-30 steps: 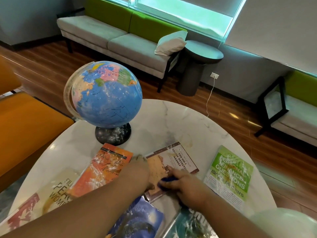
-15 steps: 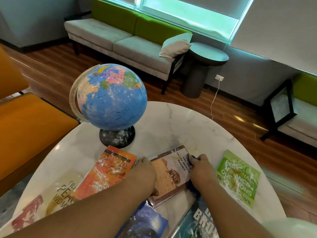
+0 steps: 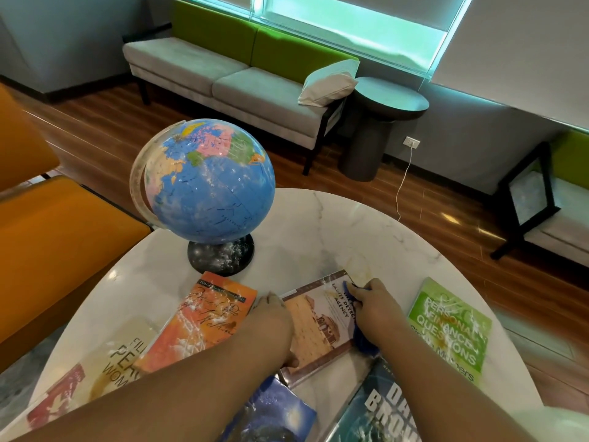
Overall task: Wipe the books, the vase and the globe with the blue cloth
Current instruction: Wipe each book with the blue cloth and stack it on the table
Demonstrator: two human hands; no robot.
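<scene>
A blue globe [image 3: 207,183] on a black base stands at the back left of the white marble table [image 3: 334,224]. Several books lie in front of it: an orange one [image 3: 204,320], a tan one [image 3: 318,323], a green one [image 3: 452,327], a cream one [image 3: 105,362] and two dark blue ones near me. My left hand [image 3: 271,323] holds down the tan book's left edge. On that book's far right corner my right hand [image 3: 373,307] grips the blue cloth [image 3: 361,341]. A pale rounded thing [image 3: 554,422], perhaps the vase, peeks in at the bottom right corner.
An orange chair [image 3: 57,237] stands close to the table's left side. Behind are a grey and green sofa [image 3: 229,78], a dark round side table [image 3: 382,122] and a bench [image 3: 554,212] at the right. White dust marks show on the globe and books.
My right hand with the cloth has slid from the tan book's near part up to its far right corner. My left hand has stayed on the book.
</scene>
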